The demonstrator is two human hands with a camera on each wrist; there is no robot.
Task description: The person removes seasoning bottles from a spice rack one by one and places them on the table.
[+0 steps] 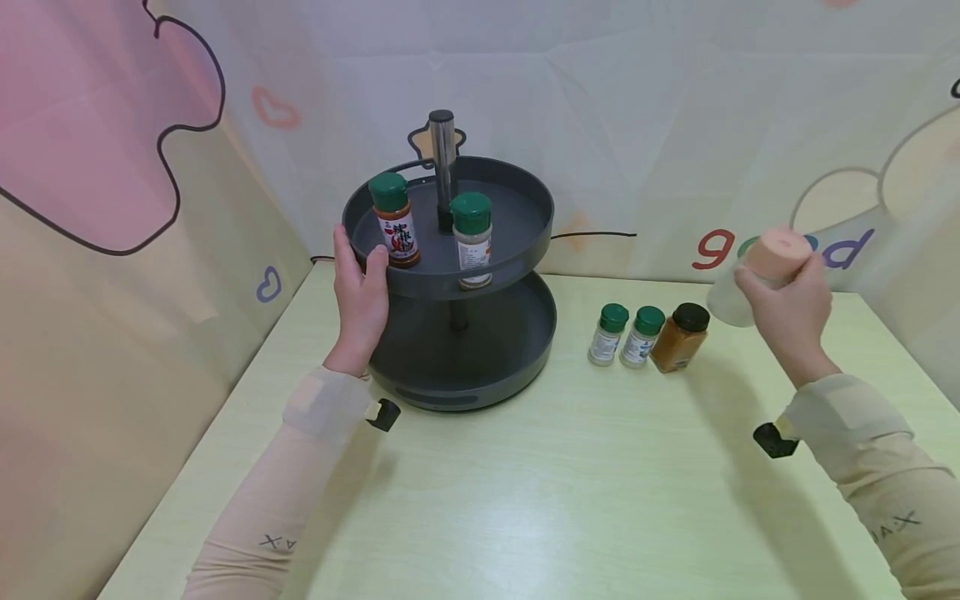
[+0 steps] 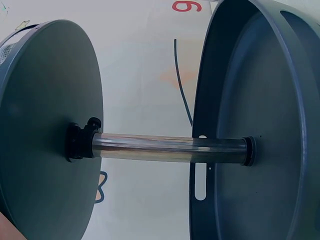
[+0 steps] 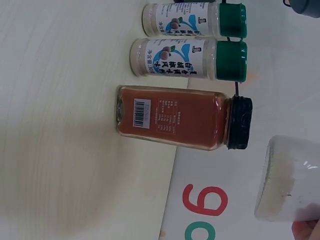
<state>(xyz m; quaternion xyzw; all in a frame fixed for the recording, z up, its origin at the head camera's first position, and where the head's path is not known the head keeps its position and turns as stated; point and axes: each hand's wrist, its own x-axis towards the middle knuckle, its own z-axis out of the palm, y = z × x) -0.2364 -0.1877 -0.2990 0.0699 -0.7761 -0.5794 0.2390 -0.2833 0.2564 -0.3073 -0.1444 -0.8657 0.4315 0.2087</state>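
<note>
My left hand (image 1: 362,292) holds the rim of a dark grey two-tier round rack (image 1: 517,271), thumb over the edge of the upper tray. A red-labelled spice jar with a green lid (image 1: 397,229) stands on that tray near the thumb. Beside it is a green-lidded jar of pale contents (image 1: 473,242). In the air at the right, my right hand (image 1: 793,304) grips a clear jar with a peach lid (image 1: 780,252). Pale contents show inside this clear jar (image 3: 285,182) in the right wrist view, where most of the hand is out of frame.
Two small green-lidded shakers (image 1: 606,337) and a black-lidded jar of brown powder (image 1: 680,337) stand in a row on the pale table (image 1: 525,500), right of the rack. The lower tray (image 2: 270,200) joins the upper one by a metal pole (image 2: 170,148). A printed cloth hangs behind.
</note>
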